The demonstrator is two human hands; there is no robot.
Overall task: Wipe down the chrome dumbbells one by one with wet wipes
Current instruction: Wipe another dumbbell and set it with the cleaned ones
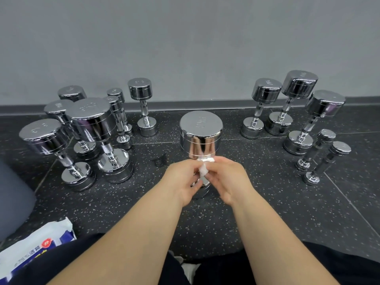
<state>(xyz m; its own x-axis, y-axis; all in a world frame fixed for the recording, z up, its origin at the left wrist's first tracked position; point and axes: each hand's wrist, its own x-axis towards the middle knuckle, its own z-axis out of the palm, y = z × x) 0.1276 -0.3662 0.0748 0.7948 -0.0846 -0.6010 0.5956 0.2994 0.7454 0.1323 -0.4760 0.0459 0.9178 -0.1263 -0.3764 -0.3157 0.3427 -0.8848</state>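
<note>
A large chrome dumbbell (201, 134) stands upright on the floor straight ahead of me. Its handle and lower head are mostly hidden behind my hands. My left hand (182, 179) and my right hand (227, 177) meet just below its upper head, and both pinch a small crumpled white wet wipe (204, 168) between their fingertips. The wipe lies against the dumbbell's handle area.
Several chrome dumbbells stand on end at the left (92, 124) and at the right (298, 87), near a grey wall. A blue-and-white wet wipe pack (35, 251) lies at my lower left. A grey rounded object (12, 194) sits at the left edge. The floor is black speckled rubber.
</note>
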